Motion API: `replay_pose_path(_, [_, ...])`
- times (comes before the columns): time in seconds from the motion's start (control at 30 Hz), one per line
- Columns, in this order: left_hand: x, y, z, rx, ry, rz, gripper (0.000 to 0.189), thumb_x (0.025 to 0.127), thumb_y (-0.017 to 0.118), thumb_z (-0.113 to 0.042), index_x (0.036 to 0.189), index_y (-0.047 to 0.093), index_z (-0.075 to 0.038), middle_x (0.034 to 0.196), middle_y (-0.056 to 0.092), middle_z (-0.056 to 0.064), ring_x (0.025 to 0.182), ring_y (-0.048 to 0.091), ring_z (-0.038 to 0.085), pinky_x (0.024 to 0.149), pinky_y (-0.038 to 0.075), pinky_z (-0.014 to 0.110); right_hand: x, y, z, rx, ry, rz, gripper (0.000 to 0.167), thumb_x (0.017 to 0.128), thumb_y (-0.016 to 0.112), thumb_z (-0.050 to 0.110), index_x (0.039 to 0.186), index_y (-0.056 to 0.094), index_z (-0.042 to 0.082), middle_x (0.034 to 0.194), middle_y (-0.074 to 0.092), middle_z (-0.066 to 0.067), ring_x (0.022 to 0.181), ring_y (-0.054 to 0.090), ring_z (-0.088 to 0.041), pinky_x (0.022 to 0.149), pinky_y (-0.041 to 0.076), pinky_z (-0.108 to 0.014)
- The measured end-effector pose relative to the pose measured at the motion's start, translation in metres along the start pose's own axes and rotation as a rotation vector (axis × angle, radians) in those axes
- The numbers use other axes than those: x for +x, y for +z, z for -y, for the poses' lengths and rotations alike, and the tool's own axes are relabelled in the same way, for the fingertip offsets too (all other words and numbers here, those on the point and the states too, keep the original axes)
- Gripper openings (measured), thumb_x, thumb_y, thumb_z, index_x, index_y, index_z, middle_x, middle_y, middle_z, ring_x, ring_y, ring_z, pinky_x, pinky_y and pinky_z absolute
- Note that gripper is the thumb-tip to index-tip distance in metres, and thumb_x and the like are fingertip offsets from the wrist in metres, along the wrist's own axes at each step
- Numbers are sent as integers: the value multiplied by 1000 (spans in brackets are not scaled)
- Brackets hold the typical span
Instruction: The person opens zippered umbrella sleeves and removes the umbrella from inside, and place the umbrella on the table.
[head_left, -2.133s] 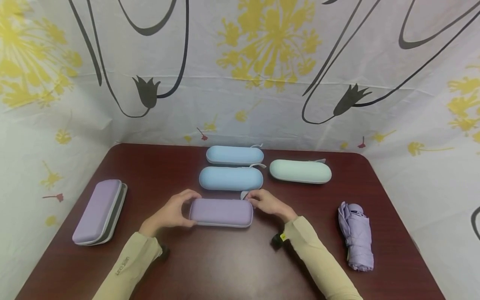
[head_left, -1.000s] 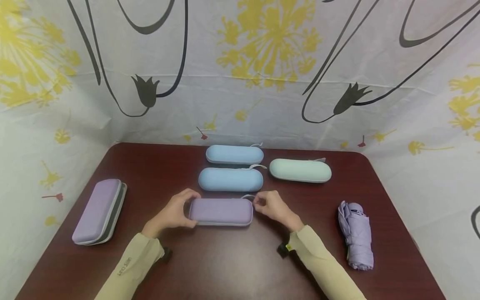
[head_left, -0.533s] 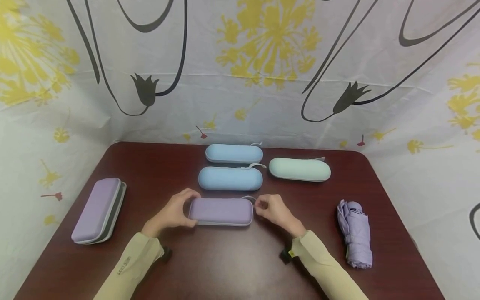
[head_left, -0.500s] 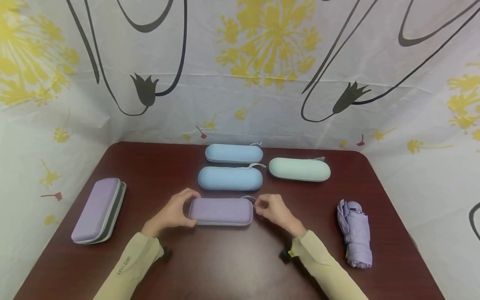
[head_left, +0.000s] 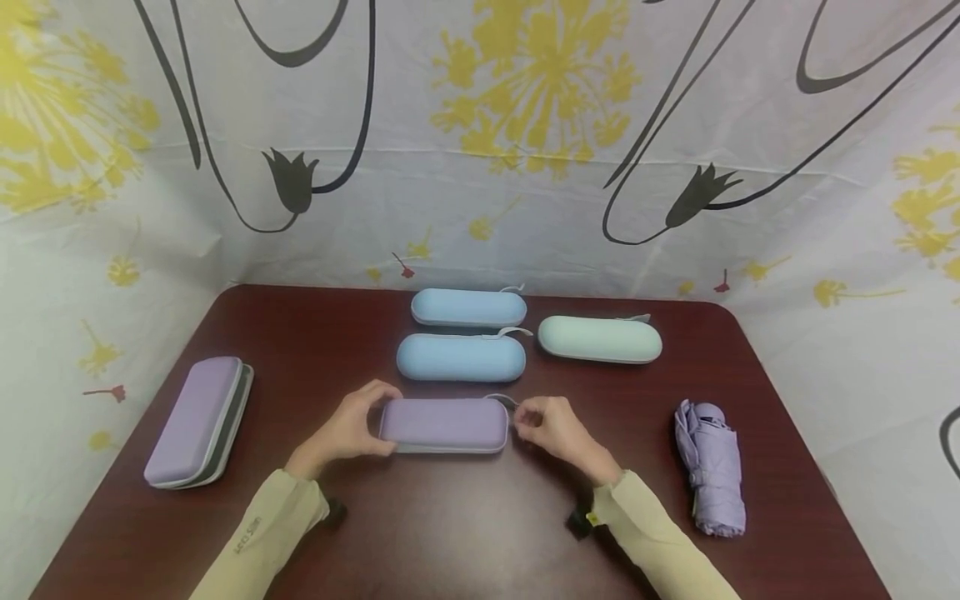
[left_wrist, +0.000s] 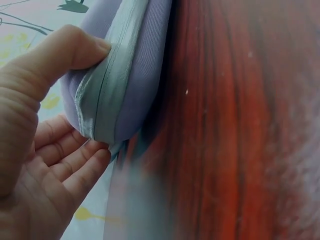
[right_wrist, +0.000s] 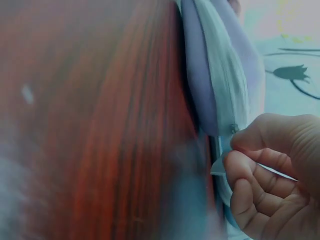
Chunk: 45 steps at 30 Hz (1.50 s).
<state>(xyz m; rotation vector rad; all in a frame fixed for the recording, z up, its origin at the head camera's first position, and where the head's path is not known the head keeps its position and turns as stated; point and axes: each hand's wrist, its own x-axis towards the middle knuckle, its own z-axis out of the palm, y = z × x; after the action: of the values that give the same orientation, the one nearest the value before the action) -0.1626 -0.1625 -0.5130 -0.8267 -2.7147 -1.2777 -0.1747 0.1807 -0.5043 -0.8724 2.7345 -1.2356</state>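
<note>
A purple zippered case (head_left: 444, 425) lies crosswise at the middle of the table. My left hand (head_left: 352, 425) grips its left end; in the left wrist view the thumb presses the pale zipper band (left_wrist: 112, 85) while the fingers curl behind the end. At the other end my right hand (head_left: 555, 429) pinches the zipper pull between thumb and index finger, which mostly cover it. The small metal slider (right_wrist: 234, 129) shows beside the thumb in the right wrist view, at the case's corner. A grey strap (head_left: 501, 398) loops from the case's back right corner toward the right fingers.
Two blue cases (head_left: 461, 358) lie behind the purple one, with a mint green case (head_left: 600, 340) to their right. Another purple case (head_left: 195, 421), its edge parted, lies at the left. A folded lilac umbrella (head_left: 712, 471) lies at the right. A patterned cloth (head_left: 480, 192) hangs behind the table.
My right hand has moved from the case's back right corner rightward and nearer, around its right end, with the pull. My left hand keeps its grip; the case has shifted very slightly right.
</note>
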Motion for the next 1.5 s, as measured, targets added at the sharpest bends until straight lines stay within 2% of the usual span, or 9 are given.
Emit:
replay_pose_path(0.3, [-5,5,-7,25,-33,-72,60,52,85,-13,105,58,-6,100,56,2,92,54,18,83,49,42,-15,6,22,-61,-35,1,15,72,69,-3,71,64,11,65,58,6,60,53,-3,55,47,-20])
replay_pose_path(0.53, [-5,8,-12,31,-67,-73,60,53,85,-14,105,57,-5,100,55,3,92,54,19,84,49,42,-19,16,35,-106,-10,-60,14,70,69,-2,70,63,11,61,58,7,56,53,-1,52,45,-18])
replay_pose_path(0.7, [-7,8,-16,33,-76,-89,60,52,85,-13,104,57,-5,99,56,3,91,54,20,83,50,45,-21,25,40,-71,27,-100,12,71,69,-2,71,63,10,59,57,6,49,51,2,51,44,-17])
replay_pose_path(0.83, [-9,10,-19,63,-105,-85,61,52,86,-16,104,57,-5,98,55,3,89,53,18,81,50,42,-22,30,42,-43,41,-108,11,73,69,-2,73,64,8,59,59,5,46,50,4,50,44,-17])
replay_pose_path(1.13, [-21,16,-41,159,-215,-99,63,51,86,-24,103,57,-4,96,55,2,81,51,17,70,48,33,-21,36,45,-23,40,-140,11,73,70,-1,73,66,9,58,60,5,44,49,5,50,45,-16])
replay_pose_path(1.33, [-32,23,-53,230,-240,-138,67,47,88,-28,101,58,-2,95,56,3,80,53,16,68,48,33,-22,41,44,5,37,-138,12,73,71,-2,73,66,8,60,60,3,44,48,6,48,44,-15])
replay_pose_path(1.43, [-36,25,-58,255,-252,-125,67,50,88,-31,102,58,-2,95,55,3,81,53,15,68,49,32,-23,41,43,4,36,-143,11,73,71,-2,73,66,8,60,60,3,43,48,6,47,44,-15])
replay_pose_path(1.5, [-39,25,-61,256,-231,-113,67,52,88,-32,104,58,-2,97,55,3,82,53,14,68,49,31,-22,41,41,6,35,-143,11,73,70,-2,73,66,8,60,61,3,43,48,6,46,44,-15])
